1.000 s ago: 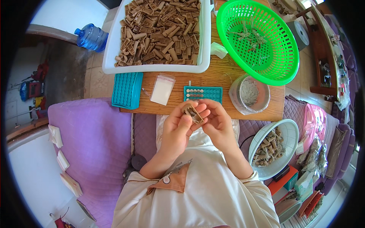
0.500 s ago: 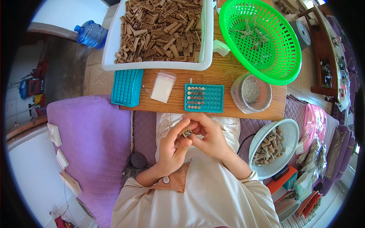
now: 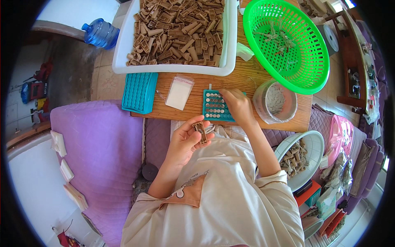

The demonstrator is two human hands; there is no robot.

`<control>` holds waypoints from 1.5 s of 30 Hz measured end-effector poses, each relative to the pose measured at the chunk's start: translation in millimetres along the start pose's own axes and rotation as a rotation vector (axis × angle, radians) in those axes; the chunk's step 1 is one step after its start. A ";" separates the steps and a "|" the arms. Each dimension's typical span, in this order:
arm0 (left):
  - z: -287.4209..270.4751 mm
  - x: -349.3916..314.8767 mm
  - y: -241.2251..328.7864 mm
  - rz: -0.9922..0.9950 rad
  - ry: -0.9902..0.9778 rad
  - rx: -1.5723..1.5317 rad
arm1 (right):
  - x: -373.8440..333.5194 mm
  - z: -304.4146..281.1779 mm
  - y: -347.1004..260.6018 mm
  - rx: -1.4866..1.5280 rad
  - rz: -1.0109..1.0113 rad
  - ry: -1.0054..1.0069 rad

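My left hand, raised above my lap, is closed around a small brown plastic casing. The casing's open side faces up and shows small parts inside. Over the table's near edge, my right hand reaches down to a teal tray with round pockets. Its fingers are bunched together at the tray's far side, and their tips are partly hidden. Small silvery round cells fill several pockets on the tray's left. My right hand covers most of the tray's right part.
Stacked teal trays and a clear packet with a white card lie on the wooden table. Behind stands a white bin of brown casings. To the right are a green basket, a tub of grey pieces and a pale basin.
My right hand has left the casing and moved forward to the teal tray. My left hand now holds the casing alone, turned so its open side shows.
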State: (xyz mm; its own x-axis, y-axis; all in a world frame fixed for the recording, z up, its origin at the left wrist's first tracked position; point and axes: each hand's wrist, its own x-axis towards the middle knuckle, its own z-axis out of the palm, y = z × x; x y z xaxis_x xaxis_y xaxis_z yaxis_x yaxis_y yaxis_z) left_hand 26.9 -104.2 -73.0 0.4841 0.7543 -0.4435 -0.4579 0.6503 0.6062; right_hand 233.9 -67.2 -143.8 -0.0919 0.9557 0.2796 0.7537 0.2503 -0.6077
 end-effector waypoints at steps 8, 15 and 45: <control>3.9 9.9 -3.2 -0.064 -0.032 -0.038 | -0.3 0.9 0.0 -0.130 -0.150 0.026; 4.9 12.3 -0.5 -0.077 -0.036 -0.009 | 2.2 -4.3 -9.2 0.107 0.059 0.071; 6.9 4.5 -1.2 -0.065 -0.016 0.232 | -14.7 2.2 -17.7 0.085 0.216 0.029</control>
State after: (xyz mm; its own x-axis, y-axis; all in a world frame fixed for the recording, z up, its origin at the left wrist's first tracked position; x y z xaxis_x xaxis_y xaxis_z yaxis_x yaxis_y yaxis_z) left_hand 34.7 -102.2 -71.2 0.5195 0.7089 -0.4770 -0.2428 0.6577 0.7130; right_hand 220.4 -85.3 -138.9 0.0852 0.9840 0.1563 0.6965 0.0533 -0.7156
